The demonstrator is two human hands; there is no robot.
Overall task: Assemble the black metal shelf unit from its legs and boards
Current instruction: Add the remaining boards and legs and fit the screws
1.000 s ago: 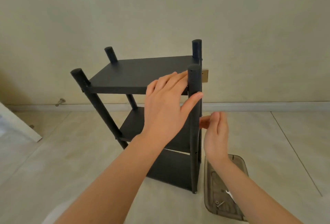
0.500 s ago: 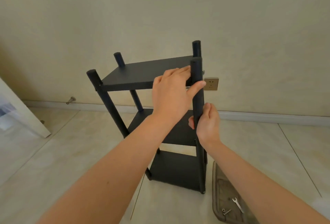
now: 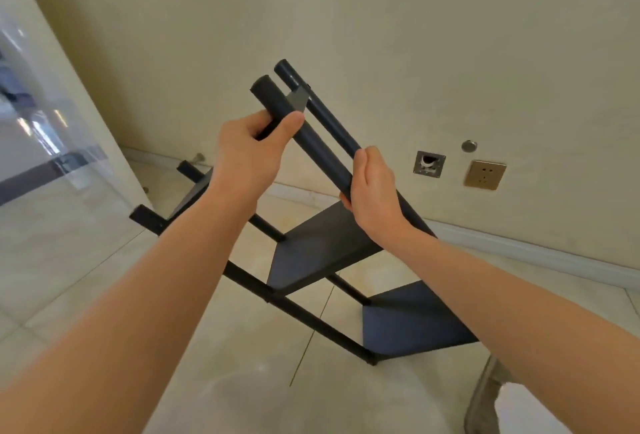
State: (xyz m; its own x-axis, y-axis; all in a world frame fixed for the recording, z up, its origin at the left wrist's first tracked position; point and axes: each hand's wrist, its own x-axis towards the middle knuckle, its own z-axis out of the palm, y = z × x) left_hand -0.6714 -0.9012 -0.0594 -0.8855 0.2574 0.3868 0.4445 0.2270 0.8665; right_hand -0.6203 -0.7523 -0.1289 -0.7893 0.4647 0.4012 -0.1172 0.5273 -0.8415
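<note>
Grips the near leg (image 3: 320, 153) close to its top with the left hand (image 3: 247, 156), fingers and thumb curled round it. Clasps the same leg lower down with the right hand (image 3: 375, 198), fingers wrapped tight. Holds the black shelf unit (image 3: 318, 246) tilted leftward over the tiled floor (image 3: 69, 260), near a wall socket (image 3: 485, 174) at right.

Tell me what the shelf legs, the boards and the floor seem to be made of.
The legs look like round metal tubes painted matte black: smooth, with a dull sheen. The boards look like thin flat panels, matte black, probably metal. The floor seems to be glazed tile: glossy reflections and grout lines.
</note>
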